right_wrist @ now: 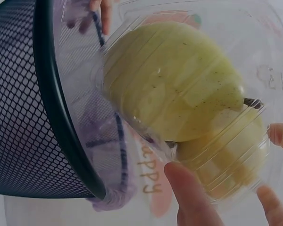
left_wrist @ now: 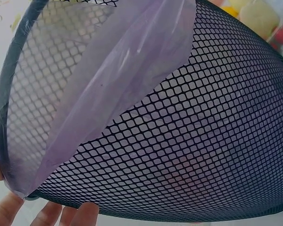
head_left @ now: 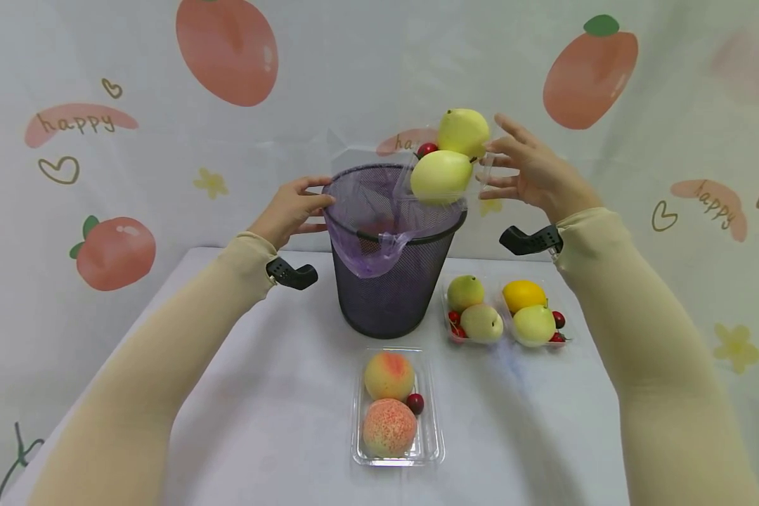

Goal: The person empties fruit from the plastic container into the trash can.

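A dark mesh wastebasket (head_left: 386, 295) lined with a thin purple bag (head_left: 370, 260) stands on the white table. My left hand (head_left: 291, 213) holds its rim from the left; in the left wrist view the fingertips (left_wrist: 47, 214) lie along the rim. Over the basket's right side my right hand (head_left: 531, 172) holds a clear plastic box (right_wrist: 269, 52), its fingers spread around the edge. Two yellow-green pears (head_left: 441, 177) and a dark red cherry (head_left: 427, 150) are in that box, which is tilted above the opening.
In front of the basket lies a clear box (head_left: 439, 450) with two peaches and a cherry. To the right are two more fruit boxes, one with pale green fruit (head_left: 481, 323), the other with a yellow fruit (head_left: 523, 296). A printed cloth (head_left: 278, 133) hangs behind the table.
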`<state>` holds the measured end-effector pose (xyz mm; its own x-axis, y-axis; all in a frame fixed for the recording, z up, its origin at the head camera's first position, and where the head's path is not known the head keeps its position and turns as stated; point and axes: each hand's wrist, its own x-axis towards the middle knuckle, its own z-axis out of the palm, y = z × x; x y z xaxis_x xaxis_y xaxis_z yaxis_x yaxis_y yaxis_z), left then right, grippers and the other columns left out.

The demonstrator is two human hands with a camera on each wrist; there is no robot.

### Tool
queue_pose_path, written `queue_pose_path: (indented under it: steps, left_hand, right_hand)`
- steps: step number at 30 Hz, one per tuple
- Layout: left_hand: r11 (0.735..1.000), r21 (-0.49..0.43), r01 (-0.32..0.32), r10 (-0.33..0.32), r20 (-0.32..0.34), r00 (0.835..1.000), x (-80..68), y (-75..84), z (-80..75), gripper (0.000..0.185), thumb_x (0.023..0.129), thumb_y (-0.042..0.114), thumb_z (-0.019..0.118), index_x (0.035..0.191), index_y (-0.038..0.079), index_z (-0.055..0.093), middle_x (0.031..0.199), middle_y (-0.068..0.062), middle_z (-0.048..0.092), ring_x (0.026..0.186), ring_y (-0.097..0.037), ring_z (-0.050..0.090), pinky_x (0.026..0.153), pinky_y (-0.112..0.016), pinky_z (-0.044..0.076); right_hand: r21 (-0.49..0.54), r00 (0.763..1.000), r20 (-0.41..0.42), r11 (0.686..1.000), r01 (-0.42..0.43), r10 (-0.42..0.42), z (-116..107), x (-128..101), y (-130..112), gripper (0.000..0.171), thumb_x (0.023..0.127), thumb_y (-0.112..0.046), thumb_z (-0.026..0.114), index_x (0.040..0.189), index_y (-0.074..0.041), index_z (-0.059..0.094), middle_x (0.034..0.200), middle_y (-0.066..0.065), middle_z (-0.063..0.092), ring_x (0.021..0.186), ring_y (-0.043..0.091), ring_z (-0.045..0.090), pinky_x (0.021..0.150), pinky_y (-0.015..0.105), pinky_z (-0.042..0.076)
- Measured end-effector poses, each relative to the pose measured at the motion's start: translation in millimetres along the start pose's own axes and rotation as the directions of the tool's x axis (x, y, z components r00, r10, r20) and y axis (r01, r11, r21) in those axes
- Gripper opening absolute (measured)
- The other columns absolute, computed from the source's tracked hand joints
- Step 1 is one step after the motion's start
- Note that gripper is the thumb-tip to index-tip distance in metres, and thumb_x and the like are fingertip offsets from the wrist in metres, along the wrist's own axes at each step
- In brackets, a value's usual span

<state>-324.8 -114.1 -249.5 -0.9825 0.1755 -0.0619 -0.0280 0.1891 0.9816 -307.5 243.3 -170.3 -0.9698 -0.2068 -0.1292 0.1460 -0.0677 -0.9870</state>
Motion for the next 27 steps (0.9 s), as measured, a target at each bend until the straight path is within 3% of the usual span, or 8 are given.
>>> queue_pose_path:
  steps: [4, 10, 19, 24, 27]
  left_hand:
    - [1.000, 0.005, -0.001, 0.001, 0.000, 1.000, -0.5, 0.4, -0.1, 0.052, 0.095, 0.017, 0.060, 0.145, 0.020, 0.044, 0.115, 0.000, 0.050, 0.096, -0.016, 0.056, 0.092, -0.037, 0.055]
    - [1.000, 0.019, 0.001, -0.001, 0.001, 1.000, -0.5, 0.3, -0.5, 0.052, 0.095, 0.018, 0.059, 0.145, 0.020, 0.044, 0.117, -0.001, 0.049, 0.098, -0.017, 0.056, 0.093, -0.038, 0.055]
    - [1.000, 0.014, -0.003, 0.003, 0.001, 1.000, 1.1, -0.7, 0.5, 0.052, 0.096, 0.016, 0.059, 0.145, 0.020, 0.044, 0.119, -0.001, 0.050, 0.098, -0.017, 0.056, 0.093, -0.040, 0.055]
    - [1.000, 0.014, -0.002, 0.002, -0.001, 1.000, 1.8, -1.2, 0.3, 0.052, 0.096, 0.015, 0.058, 0.145, 0.020, 0.043, 0.122, -0.001, 0.050, 0.099, -0.017, 0.055, 0.092, -0.038, 0.056]
    - [1.000, 0.015, -0.003, 0.003, -0.001, 1.000, 1.3, -0.8, 0.7, 0.052, 0.096, 0.016, 0.058, 0.145, 0.020, 0.043, 0.123, -0.002, 0.050, 0.099, -0.017, 0.055, 0.091, -0.036, 0.056]
  right_hand:
    - [-0.046, 0.999, -0.032, 0.999, -0.007, 0.006, 3, 6, -1, 0.073, 0.093, -0.022, 0.065, 0.144, -0.056, 0.026, 0.157, 0.012, 0.009, 0.134, 0.044, 0.026, 0.076, 0.043, 0.061]
    - [-0.111, 0.997, -0.076, 0.994, -0.014, 0.006, 9, 14, -1, 0.075, 0.091, -0.022, 0.069, 0.144, -0.056, 0.028, 0.154, 0.014, 0.017, 0.120, 0.038, 0.038, 0.076, 0.045, 0.060]
    - [-0.198, 0.997, -0.074, 0.980, -0.017, 0.003, 20, 18, -4, 0.076, 0.092, -0.019, 0.066, 0.146, -0.054, 0.026, 0.152, 0.015, 0.021, 0.107, 0.032, 0.044, 0.070, 0.041, 0.061]
    - [-0.261, 0.998, -0.067, 0.965, -0.017, -0.001, 25, 20, -5, 0.076, 0.093, -0.019, 0.065, 0.146, -0.055, 0.024, 0.154, 0.011, 0.024, 0.122, 0.038, 0.041, 0.072, 0.041, 0.061]
    - [-0.298, 0.998, -0.067, 0.955, -0.012, -0.008, 27, 22, -6, 0.077, 0.092, -0.018, 0.065, 0.146, -0.055, 0.023, 0.159, 0.006, 0.015, 0.134, 0.043, 0.034, 0.073, 0.041, 0.061]
